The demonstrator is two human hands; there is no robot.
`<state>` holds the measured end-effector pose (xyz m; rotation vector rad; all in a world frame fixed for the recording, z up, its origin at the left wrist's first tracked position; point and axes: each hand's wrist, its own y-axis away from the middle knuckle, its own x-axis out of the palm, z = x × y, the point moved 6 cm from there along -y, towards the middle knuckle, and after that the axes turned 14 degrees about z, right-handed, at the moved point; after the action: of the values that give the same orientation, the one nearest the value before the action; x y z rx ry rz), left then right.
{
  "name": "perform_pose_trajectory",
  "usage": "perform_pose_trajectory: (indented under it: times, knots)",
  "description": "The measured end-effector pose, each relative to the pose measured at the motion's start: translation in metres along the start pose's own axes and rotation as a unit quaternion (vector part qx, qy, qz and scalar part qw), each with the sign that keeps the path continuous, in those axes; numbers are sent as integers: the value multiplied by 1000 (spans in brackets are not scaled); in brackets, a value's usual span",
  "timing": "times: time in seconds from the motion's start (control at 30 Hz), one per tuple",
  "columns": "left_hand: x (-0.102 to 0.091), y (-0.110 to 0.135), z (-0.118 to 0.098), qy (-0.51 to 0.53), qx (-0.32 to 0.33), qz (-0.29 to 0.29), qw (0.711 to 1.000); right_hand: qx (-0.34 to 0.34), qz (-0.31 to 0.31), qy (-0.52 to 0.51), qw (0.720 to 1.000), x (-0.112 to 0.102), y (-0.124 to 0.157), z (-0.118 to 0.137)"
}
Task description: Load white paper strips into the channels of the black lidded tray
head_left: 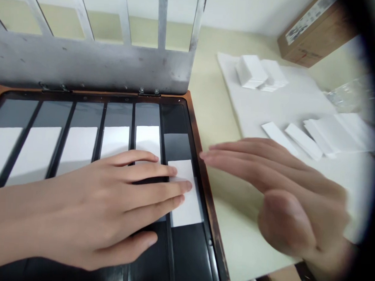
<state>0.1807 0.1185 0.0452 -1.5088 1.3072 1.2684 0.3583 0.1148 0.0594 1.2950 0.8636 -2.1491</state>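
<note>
My left hand [110, 203] lies spread over a black slotted tray [189, 248] with a brown frame. Its fingertips rest on a white card [186, 206] in the rightmost slot, on top of a dark grey sheet [176, 146] that shows past the card's far end. The slots to the left hold similar white cards [80, 146] over grey sheets; my hand and forearm hide parts of them. Just right of the frame, my right hand [275, 194] hovers with fingers stretched out and nothing visible in them; it is slightly blurred.
A hinged metal lid [116, 67] with long openings stands raised behind the tray. On the right, a white sheet [239, 101] carries stacks of white cards [252, 71] and several white strips [304, 139]. A cardboard box [312, 42] sits at the back right.
</note>
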Motion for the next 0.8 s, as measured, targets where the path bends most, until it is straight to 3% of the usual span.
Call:
perform_pose_trajectory:
  times: [0.13,0.8]
  knots:
    - [0,0,0,-3,2,3,1000,-25,36,-55,998,11,-20,1]
    - [16,0,-16,-88,-4,63,994,-30,43,-52,997,15,-15,-1]
